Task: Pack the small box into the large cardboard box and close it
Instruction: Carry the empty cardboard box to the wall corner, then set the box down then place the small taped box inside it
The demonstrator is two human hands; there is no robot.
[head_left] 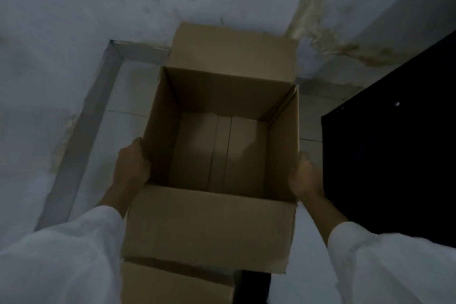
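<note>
The large cardboard box (209, 227) stands open in the middle of the view, its far flap up and its near flap folded out toward me. Its inside is bare, showing only the bottom flaps. My left hand (132, 168) grips the box's left wall at the rim. On the other side, my right hand (304, 179) presses against the right wall. A smaller brown cardboard piece (172, 284), possibly the small box, shows at the bottom edge, partly hidden under the near flap.
A pale wall corner with a grey skirting strip (86, 131) lies behind and left of the box. A black cabinet (394, 143) stands close on the right. A dark object (251, 286) sits at the bottom edge. The floor is light tile.
</note>
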